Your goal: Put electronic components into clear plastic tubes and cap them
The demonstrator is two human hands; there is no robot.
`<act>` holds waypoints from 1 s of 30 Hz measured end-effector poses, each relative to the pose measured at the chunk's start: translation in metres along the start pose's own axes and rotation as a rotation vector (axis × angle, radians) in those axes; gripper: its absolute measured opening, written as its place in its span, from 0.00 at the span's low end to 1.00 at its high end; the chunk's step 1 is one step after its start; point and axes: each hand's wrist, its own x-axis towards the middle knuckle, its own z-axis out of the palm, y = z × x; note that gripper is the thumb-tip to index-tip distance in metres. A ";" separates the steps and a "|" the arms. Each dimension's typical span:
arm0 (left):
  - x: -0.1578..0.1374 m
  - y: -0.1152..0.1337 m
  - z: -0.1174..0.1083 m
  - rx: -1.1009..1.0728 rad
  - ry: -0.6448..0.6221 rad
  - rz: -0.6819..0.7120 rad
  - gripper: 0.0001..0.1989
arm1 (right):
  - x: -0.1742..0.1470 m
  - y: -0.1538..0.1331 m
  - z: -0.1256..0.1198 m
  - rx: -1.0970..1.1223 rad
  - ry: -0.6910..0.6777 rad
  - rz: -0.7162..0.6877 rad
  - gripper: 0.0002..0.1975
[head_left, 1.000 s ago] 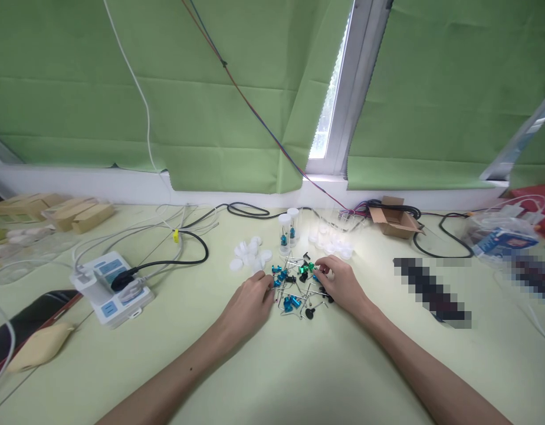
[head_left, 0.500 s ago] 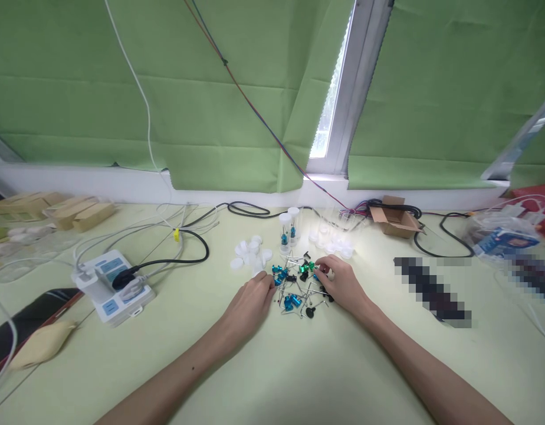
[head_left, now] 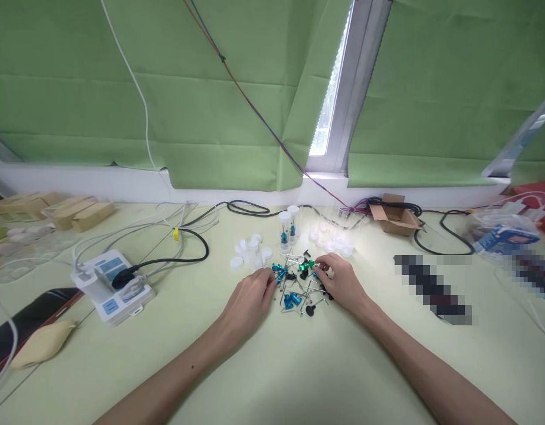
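A loose pile of small metal parts lies on the table in front of me: blue fittings [head_left: 291, 300], black disc-headed pieces [head_left: 310, 310] and thin bent silver rods [head_left: 299, 287]. My left hand [head_left: 251, 295] rests at the pile's left side with curled fingers, their tips against the blue pieces; whatever is in them is hidden. From the right, my right hand [head_left: 340, 278] reaches in, thumb and forefinger closed at the end of a green metal part [head_left: 306, 267]. Behind the pile stand two clear tubes with white caps [head_left: 285, 218], blue parts inside.
White round caps [head_left: 250, 251] lie behind my left hand, and pale translucent pieces [head_left: 337, 245] sit behind my right. A power strip [head_left: 113, 286] with plugs and cables is at left. An open cardboard box [head_left: 396, 221] and black cables are at the back right.
My left hand has shifted very slightly at the blue pieces. My right hand stays at the green part, and the pile looks nearly the same.
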 end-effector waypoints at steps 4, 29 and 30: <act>0.000 0.000 -0.001 -0.007 0.033 0.022 0.11 | 0.000 -0.002 -0.001 0.002 0.056 -0.022 0.05; -0.001 0.002 0.014 -0.172 0.052 0.304 0.08 | -0.010 -0.030 0.010 0.193 -0.001 -0.401 0.09; -0.001 0.002 0.014 -0.172 0.052 0.303 0.08 | -0.010 -0.030 0.010 0.195 0.003 -0.407 0.09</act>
